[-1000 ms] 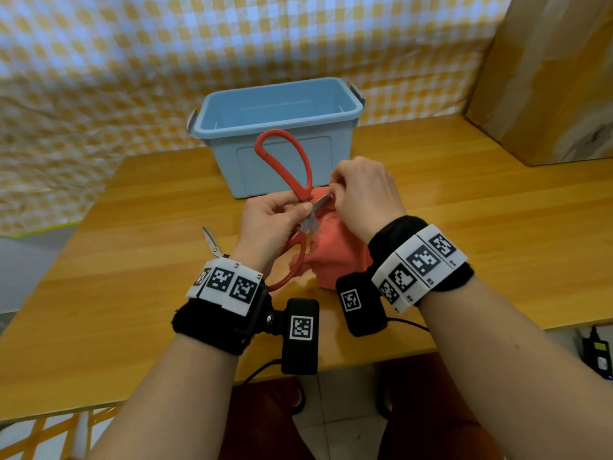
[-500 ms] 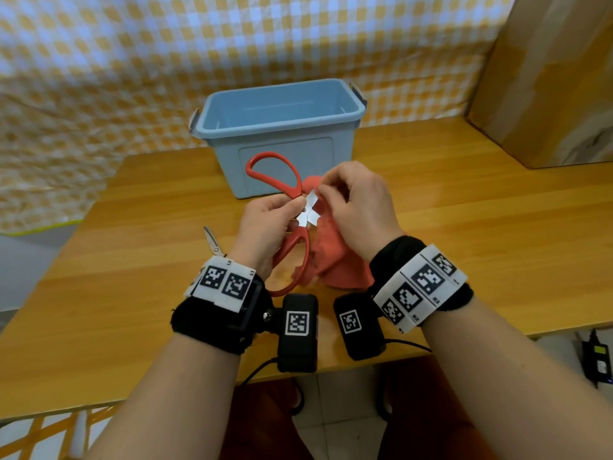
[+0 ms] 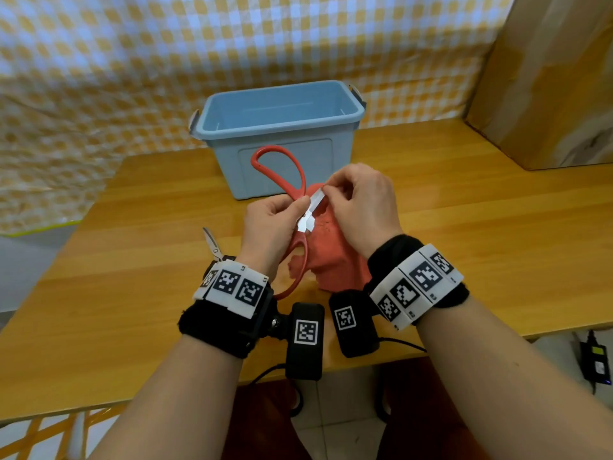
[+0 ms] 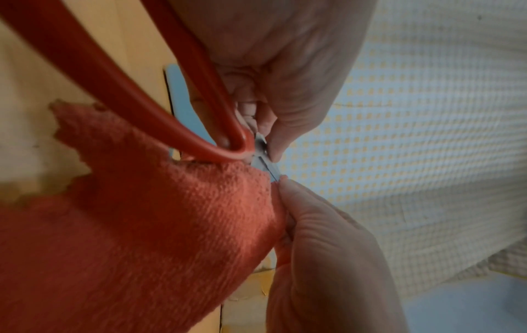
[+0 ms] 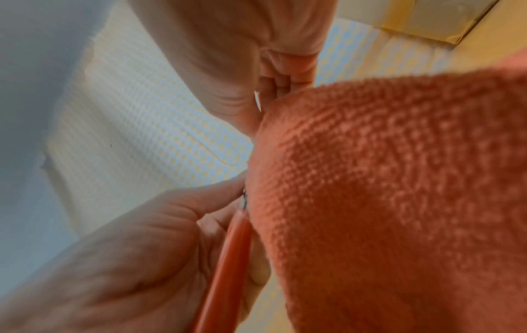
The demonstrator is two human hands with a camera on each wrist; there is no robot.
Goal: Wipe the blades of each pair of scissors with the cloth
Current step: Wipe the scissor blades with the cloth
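Observation:
My left hand (image 3: 275, 220) grips the red-handled scissors (image 3: 282, 167) at the pivot, one handle loop pointing up and the other down toward my wrist. A bare stretch of the steel blades (image 3: 313, 207) shows between my hands. My right hand (image 3: 361, 200) pinches the orange-red cloth (image 3: 331, 257) around the outer part of the blades; the cloth hangs down to the table. In the left wrist view the blade (image 4: 263, 162) runs into the cloth (image 4: 142, 214). In the right wrist view the blade tip (image 5: 257, 101) peeks out beside the cloth (image 5: 399, 180). A second, small pair of scissors (image 3: 212, 244) lies on the table, half hidden behind my left wrist.
A blue plastic bin (image 3: 285, 127) stands open just behind my hands on the wooden table (image 3: 481, 227). A large cardboard box (image 3: 547, 78) fills the back right corner. A checked cloth hangs behind the table.
The scissors have swung round so the upper handle loop leans left. My right hand with the cloth has slid outward along the blades, baring more steel near the pivot.

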